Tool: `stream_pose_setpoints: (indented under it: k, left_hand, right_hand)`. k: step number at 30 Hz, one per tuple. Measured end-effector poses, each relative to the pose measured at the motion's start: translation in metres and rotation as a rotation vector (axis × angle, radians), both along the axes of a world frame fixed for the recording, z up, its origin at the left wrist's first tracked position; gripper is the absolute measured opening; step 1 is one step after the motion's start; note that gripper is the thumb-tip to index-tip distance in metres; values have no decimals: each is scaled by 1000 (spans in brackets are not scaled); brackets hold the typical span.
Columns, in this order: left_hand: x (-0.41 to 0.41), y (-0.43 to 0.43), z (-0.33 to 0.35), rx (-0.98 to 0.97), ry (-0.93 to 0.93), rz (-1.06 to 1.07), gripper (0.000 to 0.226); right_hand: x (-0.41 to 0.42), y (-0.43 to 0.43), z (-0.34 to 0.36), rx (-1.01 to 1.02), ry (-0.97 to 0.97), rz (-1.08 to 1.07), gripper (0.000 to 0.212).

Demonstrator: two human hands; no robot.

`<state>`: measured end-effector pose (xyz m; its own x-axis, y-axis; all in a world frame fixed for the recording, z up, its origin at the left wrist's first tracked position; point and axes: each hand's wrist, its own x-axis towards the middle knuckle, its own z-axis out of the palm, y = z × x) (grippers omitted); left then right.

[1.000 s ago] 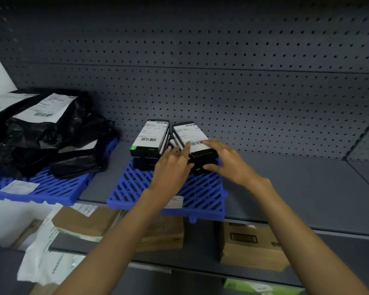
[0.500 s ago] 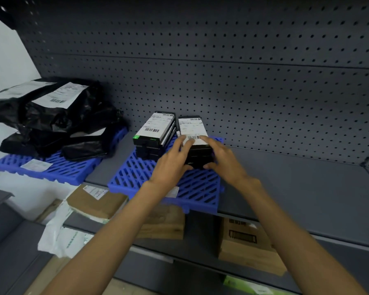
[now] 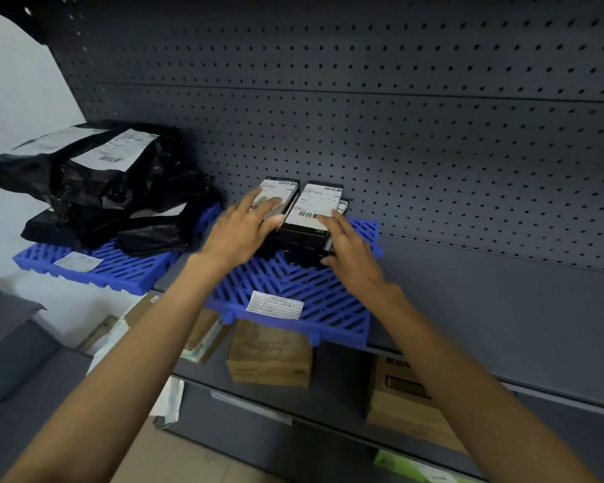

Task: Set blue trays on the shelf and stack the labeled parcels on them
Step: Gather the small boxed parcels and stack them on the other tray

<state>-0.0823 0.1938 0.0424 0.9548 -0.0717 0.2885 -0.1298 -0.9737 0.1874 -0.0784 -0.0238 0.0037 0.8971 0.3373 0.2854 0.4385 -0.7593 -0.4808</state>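
Note:
A blue slatted tray [image 3: 328,301] lies on the grey shelf [image 3: 485,308], its front edge overhanging and a white tag [image 3: 274,305] stuck on it. At its back stand two stacks of black boxes with white barcode labels, side by side. My left hand [image 3: 241,228] lies flat on top of the left stack [image 3: 283,188], fingers spread. My right hand [image 3: 349,252] presses against the right side of the right stack [image 3: 314,203], fingertips on the label's edge and thumb low at the front. Neither stack is lifted.
A second blue tray [image 3: 119,270] to the left carries labeled black poly bags [image 3: 95,190]. A perforated grey panel backs the shelf. On the shelf below sit cardboard boxes [image 3: 269,357] [image 3: 405,402] and paper-wrapped parcels [image 3: 119,336].
My left hand has moved from the right stack onto the top of the left stack. The right hand stays at the right stack's side. The view has shifted slightly left.

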Motion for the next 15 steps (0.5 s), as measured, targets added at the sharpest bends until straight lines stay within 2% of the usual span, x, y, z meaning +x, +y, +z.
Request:
stream_pose_setpoints:
  k: [4, 7, 11, 15]
  left_hand:
    - [8, 2, -13, -44, 42, 74, 53]
    - [12, 11, -16, -204, 10, 157, 56]
    - [19, 20, -14, -439, 56, 165, 54]
    - [18, 17, -18, -420, 60, 83, 54]
  right_hand:
    - [2, 5, 0, 30, 51, 14, 85]
    - [5, 7, 5, 131, 110, 39, 83]
    - [8, 12, 6, 126, 158, 32, 85]
    - [13, 14, 0, 120, 180, 45, 84]
